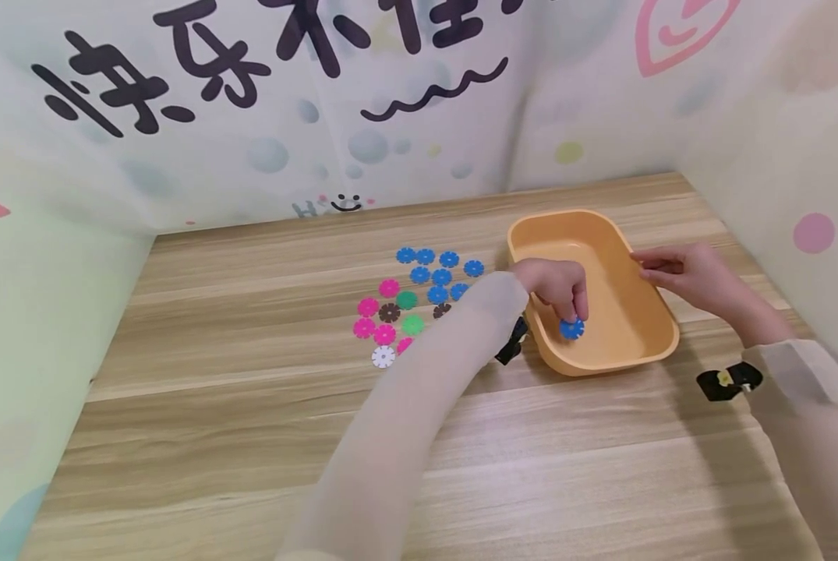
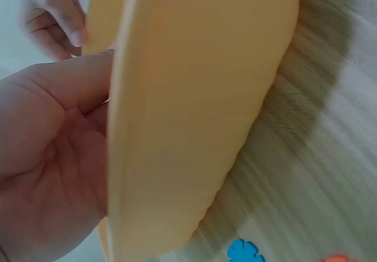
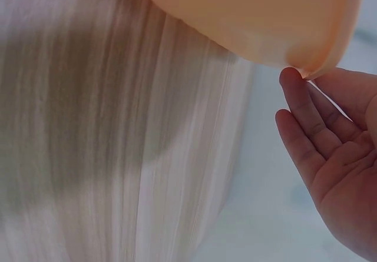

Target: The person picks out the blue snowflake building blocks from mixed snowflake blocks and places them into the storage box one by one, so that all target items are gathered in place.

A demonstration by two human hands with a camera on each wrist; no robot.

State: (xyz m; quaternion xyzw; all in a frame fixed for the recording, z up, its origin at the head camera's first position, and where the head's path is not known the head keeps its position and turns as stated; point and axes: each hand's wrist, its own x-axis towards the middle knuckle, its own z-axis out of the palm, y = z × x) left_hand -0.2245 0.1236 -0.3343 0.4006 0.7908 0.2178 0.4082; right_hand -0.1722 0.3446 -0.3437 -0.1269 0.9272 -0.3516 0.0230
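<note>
Seen from the head view, the left forearm comes in from 7 o'clock, its wrist bent over the orange plastic bin [image 1: 618, 331]; the left hand [image 1: 553, 282] points its fingers downward, pinching a blue snowflake disc [image 1: 571, 330] inside the bin, toward 7 o'clock. From 4 o'clock the right forearm slants in, and the right hand [image 1: 692, 274] pinches the bin's rim at 2 o'clock between thumb and fingers. Loose snowflake discs [image 1: 441, 277] lie on the wood-grain table [image 1: 215, 436] at the bin's 9 o'clock

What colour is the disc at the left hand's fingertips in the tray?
Blue; the disc shows best in the head view.
</note>
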